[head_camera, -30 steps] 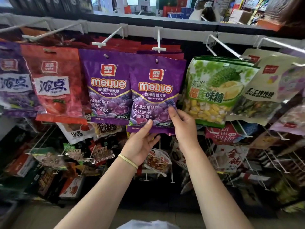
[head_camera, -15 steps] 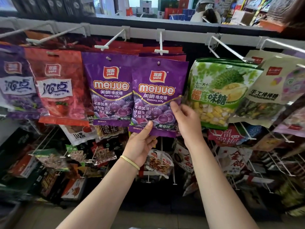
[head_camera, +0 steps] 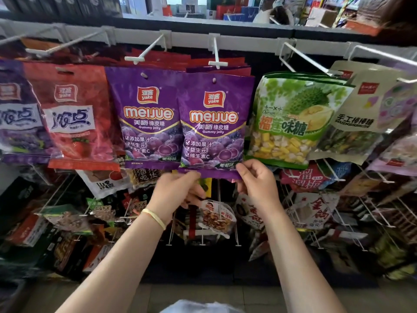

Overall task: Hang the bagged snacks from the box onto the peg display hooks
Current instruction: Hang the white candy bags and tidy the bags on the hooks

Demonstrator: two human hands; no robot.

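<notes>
A purple gummy jelly bag (head_camera: 214, 125) hangs on the white peg hook (head_camera: 217, 59) in the middle of the display, in front of more bags of the same kind. My left hand (head_camera: 178, 195) pinches its bottom edge near the left corner. My right hand (head_camera: 257, 179) pinches the bottom right corner. A second purple gummy bag (head_camera: 146, 118) hangs on the hook to the left, partly overlapped by the first. The box is not in view.
Red strawberry bags (head_camera: 74, 116) hang further left, green durian candy bags (head_camera: 291, 118) and beige lollipop bags (head_camera: 361, 114) to the right. Lower rows of wire hooks (head_camera: 334, 213) hold several smaller snack packs. A white rail (head_camera: 248, 41) carries the upper hooks.
Both hands have slid down from the face of the purple bag to its bottom edge. The bag hangs lower and straighter on its hook.
</notes>
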